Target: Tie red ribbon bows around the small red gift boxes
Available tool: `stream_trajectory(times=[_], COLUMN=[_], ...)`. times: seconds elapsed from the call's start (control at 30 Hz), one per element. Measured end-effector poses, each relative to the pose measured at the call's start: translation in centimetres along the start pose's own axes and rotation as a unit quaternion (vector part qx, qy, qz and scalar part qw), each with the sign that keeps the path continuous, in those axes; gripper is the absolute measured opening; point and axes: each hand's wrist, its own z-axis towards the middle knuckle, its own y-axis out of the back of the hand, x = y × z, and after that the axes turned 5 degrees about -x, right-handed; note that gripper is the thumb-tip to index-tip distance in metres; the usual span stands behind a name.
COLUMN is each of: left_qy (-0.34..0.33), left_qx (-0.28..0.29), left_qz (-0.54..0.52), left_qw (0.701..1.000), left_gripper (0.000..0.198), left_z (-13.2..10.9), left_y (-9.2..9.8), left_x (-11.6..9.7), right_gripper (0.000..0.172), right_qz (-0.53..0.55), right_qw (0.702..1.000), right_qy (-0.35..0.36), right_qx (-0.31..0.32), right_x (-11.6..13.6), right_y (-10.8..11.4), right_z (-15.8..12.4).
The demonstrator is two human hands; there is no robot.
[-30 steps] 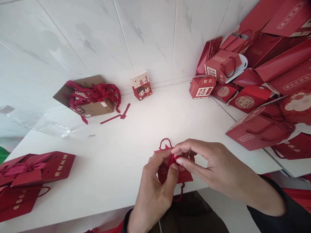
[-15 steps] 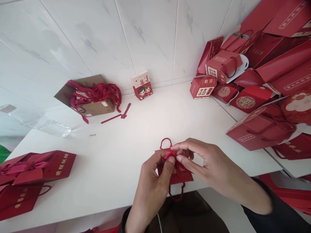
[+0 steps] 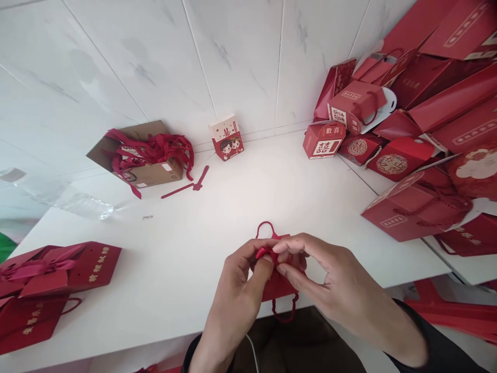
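Note:
A small red gift box (image 3: 276, 291) lies on the white table near its front edge, with a twisted cord handle looping out at its far side and another at its near side. Over its top, my left hand (image 3: 240, 290) pinches a red ribbon (image 3: 264, 252) between thumb and forefinger. My right hand (image 3: 330, 269) meets it from the right, its thumb and fingertips closed on the same ribbon. Fingers cover most of the ribbon and much of the box top.
An open cardboard box (image 3: 159, 173) of red ribbons stands at the back left, beside a loose strip (image 3: 178, 190). A printed carton (image 3: 228, 139) is by the wall. Tied red boxes (image 3: 85, 269) sit at left; many red boxes (image 3: 407, 207) pile up at right. A clear bottle (image 3: 85, 202) lies far left.
My right hand has shifted slightly left and down, closer to my left hand. Both hands now cover more of the box, whose near edge has moved slightly.

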Motion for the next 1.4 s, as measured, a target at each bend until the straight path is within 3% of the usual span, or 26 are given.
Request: stream_trajectory(times=[0.1,0.27,0.4,0.5,0.63,0.77,0.9,1.07,1.13,1.27,1.4], left_qy=[0.006,0.003,-0.011,-0.066,-0.227,-0.357,-0.415,-0.42,-0.402,-0.347,-0.246], left_qx=[0.013,-0.012,-0.034,-0.068,-0.136,-0.189,-0.205,-0.268,-0.276,-0.238,-0.226], left_qz=[0.023,0.026,0.044,0.105,0.253,0.325,0.33,0.344,0.337,0.294,0.243], left_qw=[1.0,1.0,0.998,0.99,0.931,0.855,0.823,0.796,0.806,0.858,0.911], left_gripper=[0.022,0.015,0.007,0.013,0.031,0.026,0.027,0.031,0.034,0.032,0.023], left_z=[-0.2,-0.1,-0.2,-0.4,-0.3,0.0,0.1,0.0,0.0,-0.3,-0.6], left_y=[0.3,0.3,-0.1,-0.5,-0.7,-1.0,-1.5,-1.7,-1.6,-1.2,-0.8], left_x=[0.3,0.8,0.7,1.0,2.5,3.9,4.3,4.4,4.4,4.1,3.5], right_gripper=[0.021,0.014,0.032,0.036,0.027,0.023,0.025,0.021,0.019,0.019,0.018], right_qz=[0.008,-0.015,-0.028,0.014,0.039,0.059,0.074,0.041,0.03,0.015,0.005], right_qw=[1.0,1.0,0.999,0.996,0.992,0.99,0.989,0.987,0.986,0.984,0.985], right_qy=[-0.009,-0.021,-0.022,-0.048,-0.083,-0.086,-0.087,-0.099,-0.108,-0.121,-0.119], right_qx=[0.005,0.017,0.038,0.08,0.087,0.093,0.095,0.122,0.125,0.126,0.125], right_x=[-0.3,-0.4,-0.4,-0.4,-0.4,-0.6,-0.9,-1.2,-1.3,-1.4,-1.5], right_y=[-0.1,0.5,0.9,0.8,0.7,0.9,1.1,1.2,1.3,1.3,1.3], right_z=[-0.1,-0.1,0.4,0.9,0.9,0.8,1.1,1.4,1.4,1.2,1.3])
